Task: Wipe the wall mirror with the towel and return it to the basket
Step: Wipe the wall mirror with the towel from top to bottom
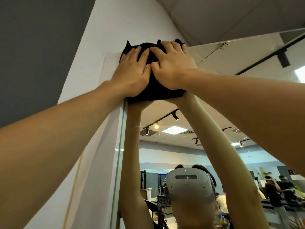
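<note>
White wall (135,22) beside dark grey wall (41,47); black track spotlight (283,60), seemingly ceiling-mounted.

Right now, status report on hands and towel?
Left hand and right hand flat, pressing black cloth towel on upper-left corner of wall mirror. Basket not in view. Nothing obstructing.

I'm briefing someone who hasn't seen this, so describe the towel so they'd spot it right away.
Find the wall mirror and follow its left edge up to the top corner. There the left hand and right hand press a bunched cloth flat: that is the towel, the only black thing against the white wall.
</note>
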Demonstrator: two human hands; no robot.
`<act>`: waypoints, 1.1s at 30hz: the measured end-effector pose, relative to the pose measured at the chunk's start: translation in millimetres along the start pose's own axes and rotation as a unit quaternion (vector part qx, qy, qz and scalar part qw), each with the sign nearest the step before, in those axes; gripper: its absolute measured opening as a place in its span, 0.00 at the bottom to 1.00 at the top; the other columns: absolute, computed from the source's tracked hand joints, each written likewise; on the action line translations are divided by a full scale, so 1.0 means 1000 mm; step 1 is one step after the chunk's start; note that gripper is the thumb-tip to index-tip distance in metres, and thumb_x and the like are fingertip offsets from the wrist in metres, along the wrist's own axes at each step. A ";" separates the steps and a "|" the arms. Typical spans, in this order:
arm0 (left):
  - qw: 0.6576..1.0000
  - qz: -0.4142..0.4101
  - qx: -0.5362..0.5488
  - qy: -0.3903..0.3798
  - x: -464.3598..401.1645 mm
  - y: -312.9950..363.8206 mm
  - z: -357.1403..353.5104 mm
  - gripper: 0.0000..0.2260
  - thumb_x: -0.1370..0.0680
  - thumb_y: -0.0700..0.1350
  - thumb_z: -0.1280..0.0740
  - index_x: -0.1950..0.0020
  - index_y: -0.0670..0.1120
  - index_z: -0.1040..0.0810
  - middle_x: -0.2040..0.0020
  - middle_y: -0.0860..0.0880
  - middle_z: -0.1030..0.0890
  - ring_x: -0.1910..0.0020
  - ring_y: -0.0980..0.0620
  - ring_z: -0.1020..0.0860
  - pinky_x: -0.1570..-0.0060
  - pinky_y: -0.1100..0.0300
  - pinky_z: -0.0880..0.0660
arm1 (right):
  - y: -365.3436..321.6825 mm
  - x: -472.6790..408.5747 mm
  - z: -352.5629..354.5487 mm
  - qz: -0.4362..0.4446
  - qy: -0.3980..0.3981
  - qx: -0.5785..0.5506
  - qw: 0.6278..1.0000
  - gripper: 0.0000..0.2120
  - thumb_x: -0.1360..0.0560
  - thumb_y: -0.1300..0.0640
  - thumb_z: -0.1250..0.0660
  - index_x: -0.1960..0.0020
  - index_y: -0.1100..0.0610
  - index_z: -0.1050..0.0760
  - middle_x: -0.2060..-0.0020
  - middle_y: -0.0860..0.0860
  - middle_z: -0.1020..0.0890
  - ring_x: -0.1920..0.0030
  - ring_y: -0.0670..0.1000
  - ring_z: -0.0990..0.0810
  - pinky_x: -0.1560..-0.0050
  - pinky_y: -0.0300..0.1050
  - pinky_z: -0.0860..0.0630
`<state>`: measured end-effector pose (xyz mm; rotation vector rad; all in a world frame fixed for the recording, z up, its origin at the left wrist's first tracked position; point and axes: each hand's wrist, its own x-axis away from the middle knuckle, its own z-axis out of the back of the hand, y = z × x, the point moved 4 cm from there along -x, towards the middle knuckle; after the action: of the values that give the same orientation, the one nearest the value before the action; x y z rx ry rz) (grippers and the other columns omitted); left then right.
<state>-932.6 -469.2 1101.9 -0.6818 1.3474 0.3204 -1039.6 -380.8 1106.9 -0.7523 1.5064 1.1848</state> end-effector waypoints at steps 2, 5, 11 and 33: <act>1.000 0.000 -0.004 -0.001 0.002 0.003 0.000 0.28 0.16 0.53 0.54 0.17 0.47 0.48 0.17 0.42 0.47 0.18 0.43 0.52 0.19 0.45 0.56 | 0.001 0.003 0.001 0.001 -0.001 0.000 1.000 0.28 0.19 0.43 0.51 0.21 0.48 0.39 0.20 0.55 0.40 0.20 0.58 0.48 0.19 0.61 0.56; 1.000 0.003 -0.007 0.002 0.002 0.008 -0.002 0.25 0.14 0.50 0.52 0.16 0.47 0.49 0.17 0.42 0.48 0.17 0.44 0.53 0.19 0.46 0.56 | 0.005 0.006 0.004 -0.001 0.001 -0.003 1.000 0.27 0.19 0.43 0.50 0.21 0.48 0.39 0.20 0.54 0.41 0.19 0.58 0.48 0.19 0.61 0.56; 1.000 0.010 0.008 0.007 -0.001 0.035 -0.007 0.25 0.13 0.50 0.52 0.16 0.48 0.49 0.16 0.43 0.49 0.17 0.45 0.54 0.19 0.46 0.58 | 0.027 0.016 0.014 -0.008 -0.001 0.008 1.000 0.27 0.18 0.43 0.50 0.20 0.48 0.39 0.20 0.54 0.40 0.19 0.57 0.48 0.19 0.60 0.56; 0.999 -0.010 0.030 0.018 -0.056 0.214 -0.047 0.25 0.14 0.50 0.51 0.17 0.47 0.48 0.17 0.42 0.50 0.17 0.43 0.55 0.20 0.45 0.59 | 0.191 0.077 0.086 -0.037 -0.006 0.013 0.999 0.27 0.17 0.45 0.50 0.19 0.46 0.42 0.19 0.52 0.42 0.19 0.56 0.50 0.19 0.60 0.52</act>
<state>-1106.1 -324.7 1095.9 -0.6530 1.3770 0.2508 -1203.8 -229.9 1091.4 -0.7749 1.4685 1.1118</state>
